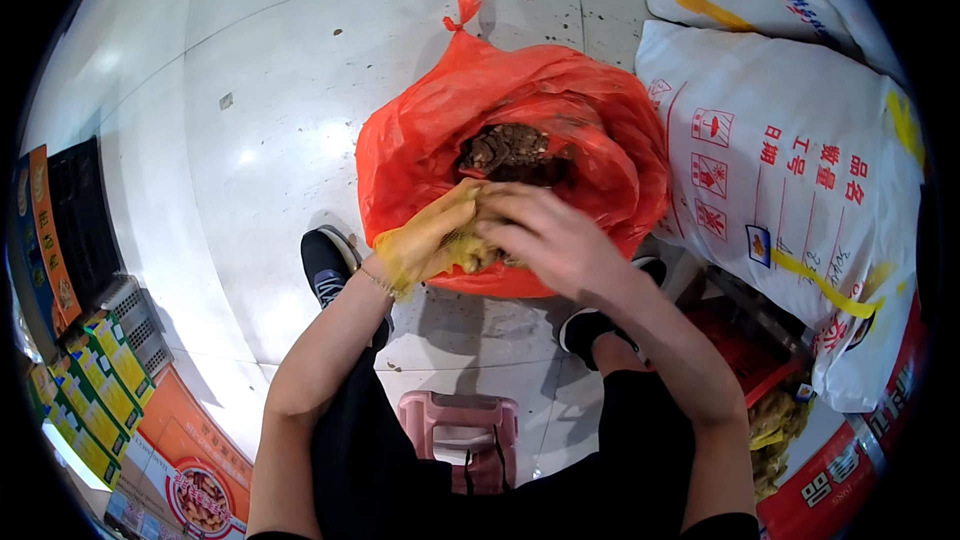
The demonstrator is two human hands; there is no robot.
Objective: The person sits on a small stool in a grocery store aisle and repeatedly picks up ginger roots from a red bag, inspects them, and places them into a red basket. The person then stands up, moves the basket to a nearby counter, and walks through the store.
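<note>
My left hand (442, 229) is covered by a yellow mesh net (409, 255) that reaches down to the wrist, and its fingers curl around the net. Pale, knobbly lumps (478, 255), possibly ginger root, show at the net just under my hands. Above them my right hand (562, 240) reaches across, slightly blurred, its fingertips at the net; whether they grip anything is hidden. Both hands are over the near side of a large red plastic bag (420, 142), whose mouth is rolled open. Inside it lies a dark brown, crumbly mass (510, 148).
White woven sacks (720, 82) with printing stand at the right. Below them, yellow net bags of lumps (776, 435) sit in a carton. A pink plastic stool (457, 409) is between my legs. Cartons (195, 457) and green-yellow packets (94, 405) line the left. Dirt specks dot the tiled floor (262, 127).
</note>
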